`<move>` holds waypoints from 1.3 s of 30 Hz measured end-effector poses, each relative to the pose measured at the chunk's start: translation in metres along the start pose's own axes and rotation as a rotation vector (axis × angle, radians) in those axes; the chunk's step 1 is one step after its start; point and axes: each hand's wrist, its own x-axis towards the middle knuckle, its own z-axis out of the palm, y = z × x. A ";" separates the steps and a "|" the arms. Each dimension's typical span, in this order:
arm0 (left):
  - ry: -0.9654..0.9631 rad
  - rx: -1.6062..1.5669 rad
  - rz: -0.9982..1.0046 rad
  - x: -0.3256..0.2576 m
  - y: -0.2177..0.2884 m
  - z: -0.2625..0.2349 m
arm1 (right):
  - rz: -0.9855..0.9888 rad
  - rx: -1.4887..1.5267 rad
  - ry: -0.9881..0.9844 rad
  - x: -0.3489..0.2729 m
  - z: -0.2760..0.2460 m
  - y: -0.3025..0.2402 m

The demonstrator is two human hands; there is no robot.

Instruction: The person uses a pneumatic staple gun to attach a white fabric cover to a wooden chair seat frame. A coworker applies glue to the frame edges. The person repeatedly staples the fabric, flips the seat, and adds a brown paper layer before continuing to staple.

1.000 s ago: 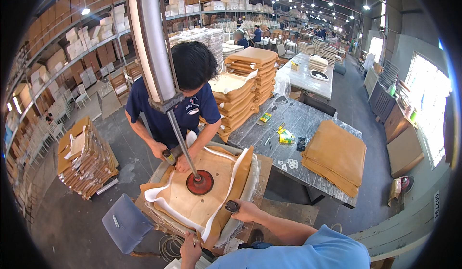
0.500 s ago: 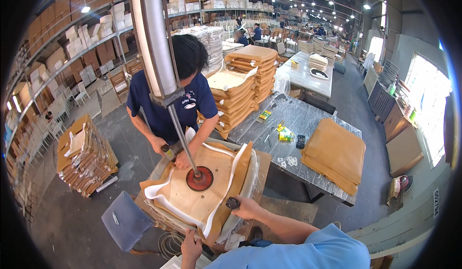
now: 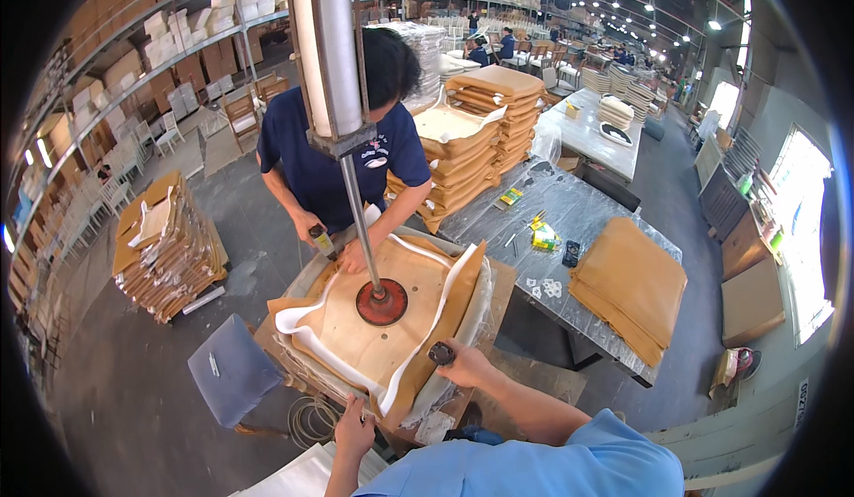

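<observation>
A wooden seat panel point(image 3: 414, 270) lies on the work stand, with a tan cover point(image 3: 442, 326) and white padding point(image 3: 311, 347) standing up around its edges. A red round press foot point(image 3: 398, 308) on a metal rod bears on the panel. My left hand point(image 3: 354, 428) is closed on the cover's near edge, fingers pinched. At the right side, my right hand point(image 3: 466, 365) grips what looks like a staple gun point(image 3: 440, 353); only its black rounded end shows. Across from me, a co-worker's hand holds a similar tool point(image 3: 320, 239), their other hand on the panel's far edge.
Tan covers point(image 3: 627, 283) lie stacked on the table at right, near small yellow packs point(image 3: 544, 237). Padded panels point(image 3: 458, 163) are piled behind the co-worker. A blue stool seat point(image 3: 233, 377) and coiled hose point(image 3: 311, 421) are at left. The press column point(image 3: 334, 61) rises overhead.
The view has shifted, so the scene sits slightly further right. The co-worker's tool has tilted and its end shows more. My hands keep their places at the cover and tool.
</observation>
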 end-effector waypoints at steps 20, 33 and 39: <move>-0.009 0.020 0.004 0.001 0.000 0.001 | 0.014 -0.051 -0.017 0.004 -0.007 -0.002; -0.025 0.017 -0.032 -0.005 0.001 -0.001 | 0.046 -0.022 -0.026 0.002 -0.008 -0.004; -0.006 0.032 0.008 -0.004 -0.001 0.001 | 0.051 -0.042 0.000 0.001 -0.010 -0.004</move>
